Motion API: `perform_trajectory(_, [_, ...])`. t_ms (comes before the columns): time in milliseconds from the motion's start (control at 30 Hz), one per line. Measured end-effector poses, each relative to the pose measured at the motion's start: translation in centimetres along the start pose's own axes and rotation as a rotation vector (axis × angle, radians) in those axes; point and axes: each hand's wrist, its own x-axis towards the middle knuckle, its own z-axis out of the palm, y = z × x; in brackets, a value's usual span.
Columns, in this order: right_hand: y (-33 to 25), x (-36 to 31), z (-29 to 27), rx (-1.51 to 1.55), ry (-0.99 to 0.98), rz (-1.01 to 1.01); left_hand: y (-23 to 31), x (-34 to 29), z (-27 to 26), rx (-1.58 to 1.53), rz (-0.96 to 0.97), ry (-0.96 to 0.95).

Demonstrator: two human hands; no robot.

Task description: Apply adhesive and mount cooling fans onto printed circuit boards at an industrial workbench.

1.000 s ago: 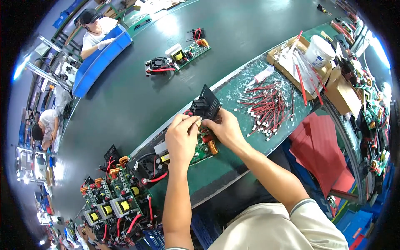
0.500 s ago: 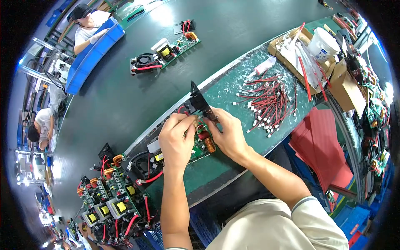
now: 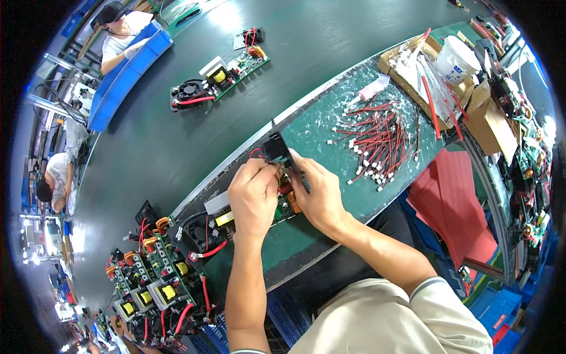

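A black end panel stands on edge above a green circuit board, which lies on the bench and has copper coils and a fan. My right hand pinches the panel's right edge between thumb and fingers. Against the panel's near side, the closed fingertips of my left hand meet over the board. Whatever they pinch is hidden behind them. A thick red cable runs from the board's left end, and my hands cover much of the board's middle.
Several similar boards are packed together at lower left. Another board rests on the dark belt. Red-black wires, a tube and a cardboard box lie to the right. A co-worker holds a blue bin.
The board on the belt and the blue bin have shifted slightly left. The black panel has turned a little, and my right hand has moved slightly left with it.
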Motion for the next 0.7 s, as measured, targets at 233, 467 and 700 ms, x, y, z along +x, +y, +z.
perform_trajectory(233, [-0.4, 2.4, -0.7, -0.041, -0.074, 0.135, -0.3, 0.2, -1.6, 0.066, -0.054, -0.127])
perform_trajectory(467, [-0.2, 0.9, -4.7, -0.309, -0.213, 0.1, -0.2, -4.3, -7.5, 0.393, -0.105, -0.45])
perform_trajectory(700, [0.8, -0.4, -2.9, -0.204, -0.533, -0.333, -1.0, -5.7, -5.9, 0.467, -0.042, -0.325])
